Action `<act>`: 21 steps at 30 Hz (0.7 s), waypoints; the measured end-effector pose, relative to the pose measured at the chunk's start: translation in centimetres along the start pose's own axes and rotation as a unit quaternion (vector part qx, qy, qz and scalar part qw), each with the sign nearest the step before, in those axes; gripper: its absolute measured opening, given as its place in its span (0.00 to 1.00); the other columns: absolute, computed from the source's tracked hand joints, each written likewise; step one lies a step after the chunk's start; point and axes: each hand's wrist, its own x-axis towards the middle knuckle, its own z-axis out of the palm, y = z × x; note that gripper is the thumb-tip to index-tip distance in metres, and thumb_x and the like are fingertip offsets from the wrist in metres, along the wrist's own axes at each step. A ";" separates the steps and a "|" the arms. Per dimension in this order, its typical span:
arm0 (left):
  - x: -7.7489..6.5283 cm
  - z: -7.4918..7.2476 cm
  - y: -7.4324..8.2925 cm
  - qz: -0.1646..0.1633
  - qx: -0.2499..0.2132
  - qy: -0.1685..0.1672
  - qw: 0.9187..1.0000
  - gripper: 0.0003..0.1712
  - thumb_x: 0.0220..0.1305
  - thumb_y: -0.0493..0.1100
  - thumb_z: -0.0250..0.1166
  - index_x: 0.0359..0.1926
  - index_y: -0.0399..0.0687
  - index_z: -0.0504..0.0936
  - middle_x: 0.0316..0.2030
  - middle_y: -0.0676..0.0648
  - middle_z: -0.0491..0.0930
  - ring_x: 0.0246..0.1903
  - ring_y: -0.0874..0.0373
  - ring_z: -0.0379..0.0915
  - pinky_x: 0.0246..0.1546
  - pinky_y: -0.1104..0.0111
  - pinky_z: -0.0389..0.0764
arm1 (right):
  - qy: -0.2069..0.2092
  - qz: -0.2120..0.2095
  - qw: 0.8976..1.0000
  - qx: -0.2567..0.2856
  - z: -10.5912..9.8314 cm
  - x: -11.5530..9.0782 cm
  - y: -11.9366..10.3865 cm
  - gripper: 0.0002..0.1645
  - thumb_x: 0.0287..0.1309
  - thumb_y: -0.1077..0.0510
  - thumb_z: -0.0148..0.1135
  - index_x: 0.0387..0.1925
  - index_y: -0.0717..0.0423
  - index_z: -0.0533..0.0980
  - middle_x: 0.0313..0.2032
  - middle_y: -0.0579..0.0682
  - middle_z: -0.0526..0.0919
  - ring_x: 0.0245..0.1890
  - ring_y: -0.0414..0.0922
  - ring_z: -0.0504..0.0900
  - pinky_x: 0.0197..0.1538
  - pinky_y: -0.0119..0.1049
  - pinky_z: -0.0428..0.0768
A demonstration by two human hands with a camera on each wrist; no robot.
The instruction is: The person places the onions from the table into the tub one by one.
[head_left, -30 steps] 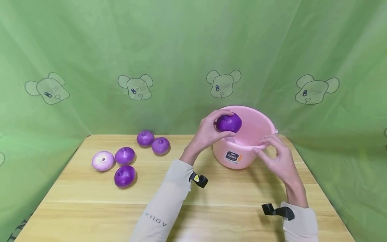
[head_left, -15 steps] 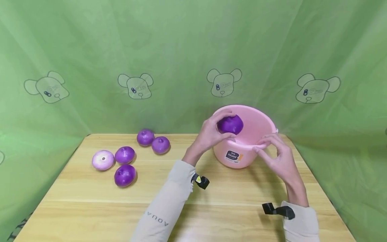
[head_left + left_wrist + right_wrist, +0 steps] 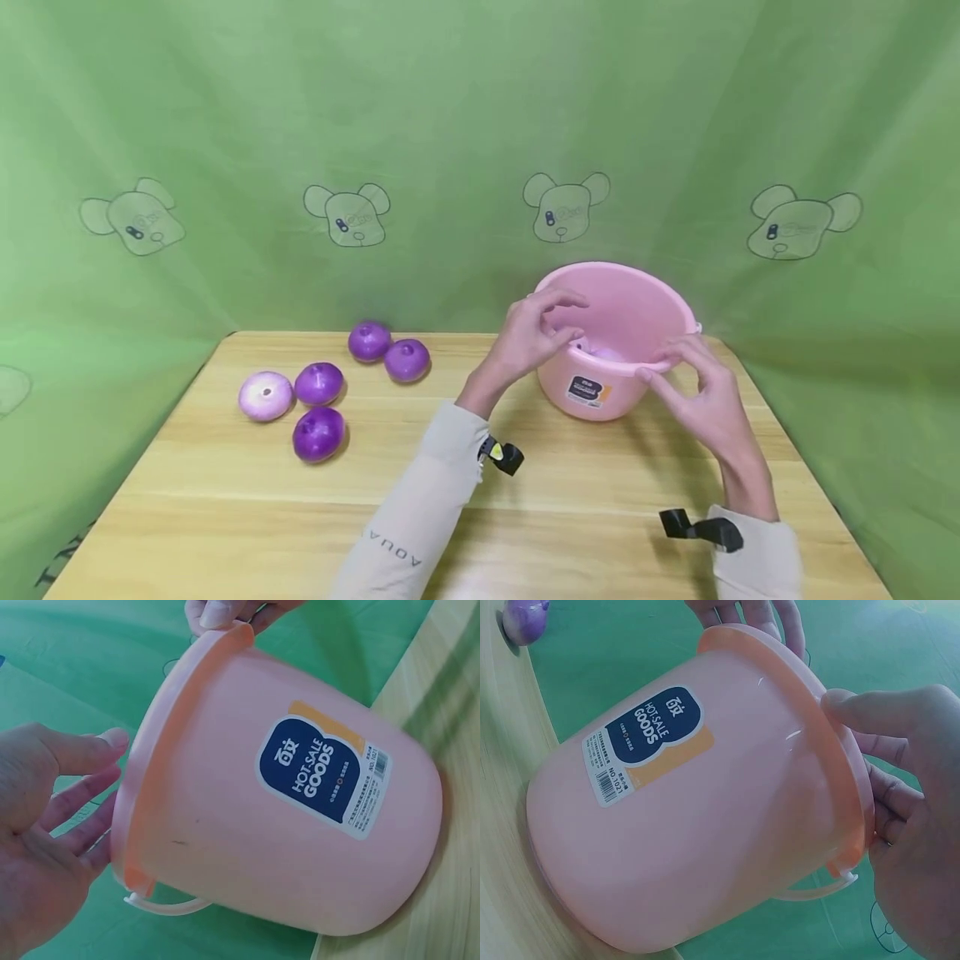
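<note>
A pink bucket [image 3: 592, 392] with a dark label stands upright near the back right of the table. My left hand [image 3: 528, 333] hovers at the bucket's left rim, fingers parted and holding nothing. On the near right rim, my right hand [image 3: 708, 400] pinches the edge, thumb outside and fingers inside, as the right wrist view also shows for the bucket wall [image 3: 705, 795]. Inside the bucket a bit of purple and white shows low down; the front wall hides most of it. To the left lie several purple onions [image 3: 318, 433], one paler onion [image 3: 266, 396] among them.
The wooden table [image 3: 225, 533] ends at a green curtain [image 3: 450, 108] printed with bear heads, which hangs behind and at both sides. Two onions [image 3: 407, 360] touch each other near the back edge. A white handle [image 3: 169, 906] hangs at the bucket's side.
My left hand has let go of a purple onion, which has dropped down into the bucket. The right hand keeps its grip on the rim. The head view has shifted slightly.
</note>
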 end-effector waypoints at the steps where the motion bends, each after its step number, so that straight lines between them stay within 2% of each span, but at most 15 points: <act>1: -0.1 0.0 0.0 0.003 -0.002 -0.002 1.000 0.23 0.60 0.33 0.75 0.56 0.47 0.84 0.56 0.50 0.83 0.17 0.59 0.70 0.19 0.74 0.77 | 0.002 0.000 1.000 -0.002 -0.2 -0.1 0.0 0.13 0.52 0.73 0.74 0.40 0.64 0.81 0.46 0.58 0.81 0.60 0.40 0.72 0.78 0.39 0.53; 2: -0.2 -0.1 0.1 0.007 -0.003 -0.002 1.000 0.23 0.60 0.34 0.75 0.56 0.47 0.84 0.56 0.49 0.83 0.20 0.58 0.72 0.22 0.72 0.80 | 0.003 0.000 1.000 -0.002 -0.3 -0.2 0.0 0.13 0.52 0.73 0.74 0.39 0.64 0.81 0.45 0.57 0.81 0.59 0.41 0.72 0.77 0.37 0.54; 5: -0.5 -0.6 -0.1 0.016 -0.008 0.005 1.000 0.22 0.60 0.35 0.75 0.56 0.45 0.84 0.54 0.47 0.83 0.28 0.55 0.77 0.42 0.67 0.84 | 0.005 -0.003 1.000 -0.004 -0.5 -0.2 -0.1 0.14 0.51 0.74 0.74 0.40 0.64 0.81 0.44 0.57 0.81 0.58 0.41 0.72 0.75 0.34 0.55; 7: -0.9 -1.1 -0.4 0.019 -0.007 0.016 1.000 0.22 0.61 0.37 0.75 0.56 0.46 0.84 0.53 0.48 0.83 0.37 0.55 0.79 0.55 0.62 0.81 | 0.005 -0.003 1.000 0.000 -0.4 -0.1 -0.2 0.13 0.51 0.74 0.74 0.38 0.63 0.81 0.45 0.58 0.81 0.58 0.43 0.73 0.75 0.34 0.56; 9: -1.3 -1.6 -0.6 0.023 -0.011 0.024 0.999 0.22 0.61 0.38 0.75 0.57 0.46 0.84 0.53 0.48 0.83 0.45 0.54 0.80 0.63 0.60 0.76 | 0.005 -0.004 1.000 0.002 -0.4 -0.1 -0.2 0.12 0.51 0.74 0.73 0.37 0.63 0.81 0.45 0.57 0.81 0.58 0.42 0.73 0.75 0.34 0.56; 13: -2.2 -2.4 -0.9 0.025 -0.018 0.031 0.999 0.22 0.63 0.39 0.74 0.57 0.45 0.83 0.53 0.49 0.83 0.56 0.55 0.78 0.65 0.64 0.75 | 0.007 -0.003 1.000 0.002 -0.3 -0.2 -0.3 0.12 0.51 0.74 0.73 0.35 0.62 0.81 0.45 0.57 0.81 0.58 0.41 0.73 0.76 0.34 0.55; 16: -2.8 -2.9 -1.0 0.033 -0.020 0.039 0.998 0.21 0.64 0.40 0.73 0.57 0.44 0.83 0.54 0.49 0.83 0.56 0.58 0.77 0.62 0.67 0.76 | 0.007 -0.002 1.000 0.001 -0.3 -0.3 -0.3 0.12 0.51 0.74 0.73 0.34 0.61 0.81 0.45 0.56 0.82 0.57 0.40 0.73 0.75 0.33 0.56; 21: -3.8 -3.8 -1.2 0.047 -0.034 0.063 0.996 0.20 0.65 0.39 0.72 0.56 0.43 0.83 0.53 0.48 0.84 0.56 0.61 0.77 0.60 0.64 0.78 | 0.005 -0.009 1.000 0.002 -0.2 -0.2 -0.3 0.13 0.51 0.75 0.74 0.36 0.61 0.81 0.44 0.56 0.82 0.56 0.40 0.73 0.74 0.33 0.57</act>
